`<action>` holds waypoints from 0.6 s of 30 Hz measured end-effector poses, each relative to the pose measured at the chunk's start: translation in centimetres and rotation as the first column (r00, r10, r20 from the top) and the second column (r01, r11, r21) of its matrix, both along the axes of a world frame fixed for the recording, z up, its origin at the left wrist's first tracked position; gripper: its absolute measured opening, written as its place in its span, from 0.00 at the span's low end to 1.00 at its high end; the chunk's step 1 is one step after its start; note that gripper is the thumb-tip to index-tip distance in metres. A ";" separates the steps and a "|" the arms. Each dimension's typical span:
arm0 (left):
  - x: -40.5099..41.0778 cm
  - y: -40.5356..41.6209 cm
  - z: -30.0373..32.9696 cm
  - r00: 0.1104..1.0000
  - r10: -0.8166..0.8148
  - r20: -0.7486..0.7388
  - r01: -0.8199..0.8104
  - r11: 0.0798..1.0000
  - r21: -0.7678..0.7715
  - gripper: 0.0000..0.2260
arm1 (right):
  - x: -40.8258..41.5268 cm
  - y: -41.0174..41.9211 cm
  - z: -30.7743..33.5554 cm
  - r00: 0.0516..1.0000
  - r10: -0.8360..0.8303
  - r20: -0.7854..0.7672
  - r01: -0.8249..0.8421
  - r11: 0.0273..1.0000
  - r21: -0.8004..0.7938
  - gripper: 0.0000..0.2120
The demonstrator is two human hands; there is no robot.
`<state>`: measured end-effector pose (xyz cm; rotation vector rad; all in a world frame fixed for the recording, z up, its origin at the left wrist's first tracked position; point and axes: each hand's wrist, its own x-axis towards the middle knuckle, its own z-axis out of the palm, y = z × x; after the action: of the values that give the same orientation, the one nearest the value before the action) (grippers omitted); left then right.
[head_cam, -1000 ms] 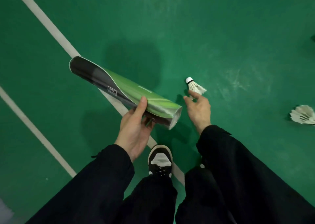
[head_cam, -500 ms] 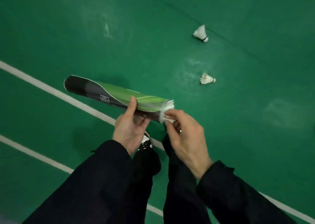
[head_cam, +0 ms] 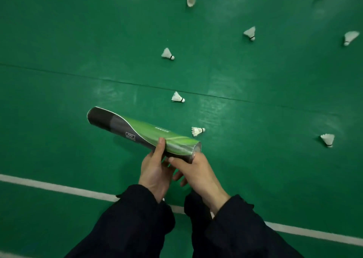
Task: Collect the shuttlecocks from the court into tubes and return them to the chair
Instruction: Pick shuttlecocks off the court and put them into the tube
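Now the left hand (head_cam: 157,171) grips the green tube (head_cam: 141,133) near its open end. The right hand (head_cam: 196,171) clasps that end, and shuttlecocks (head_cam: 177,97) lie scattered on the court (head_cam: 59,41).

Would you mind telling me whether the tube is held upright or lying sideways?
Sideways: the tube lies nearly level, left hand under its middle, right hand at its open end.

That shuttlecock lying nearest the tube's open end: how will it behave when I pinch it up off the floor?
The shuttlecock probably lifts with almost no weight, being mostly thin white feathers. Those feathers look fragile, so pinching the rounded cork end seems safer. Lying on its side, nudged, it would likely roll in an arc.
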<state>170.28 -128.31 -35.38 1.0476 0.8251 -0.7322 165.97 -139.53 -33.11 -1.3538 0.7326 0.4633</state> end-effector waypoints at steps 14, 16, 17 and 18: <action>9.4 0.6 -8.3 0.980 -0.195 -0.032 0.194 0.980 -0.041 0.33 | 5.9 0.4 -6.8 0.983 -0.178 -0.043 0.181 0.982 0.056 0.06; 11.0 0.7 -10.5 0.984 -0.173 -0.040 0.172 0.985 -0.020 0.34 | 6.1 0.4 -8.8 0.949 -0.315 -0.021 0.316 0.948 0.038 0.04; 11.8 0.7 -11.7 0.986 -0.162 -0.048 0.162 0.987 -0.004 0.34 | 6.0 0.3 -10.0 0.924 -0.383 -0.013 0.383 0.923 0.024 0.04; 12.5 0.6 -12.9 0.987 -0.149 -0.057 0.150 0.989 0.013 0.34 | 5.9 0.0 -11.5 0.898 -0.440 -0.031 0.440 0.898 0.004 0.06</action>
<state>182.80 -127.67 -48.23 1.1172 0.8073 -0.8860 171.85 -139.48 -44.65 -1.1256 1.0285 0.1240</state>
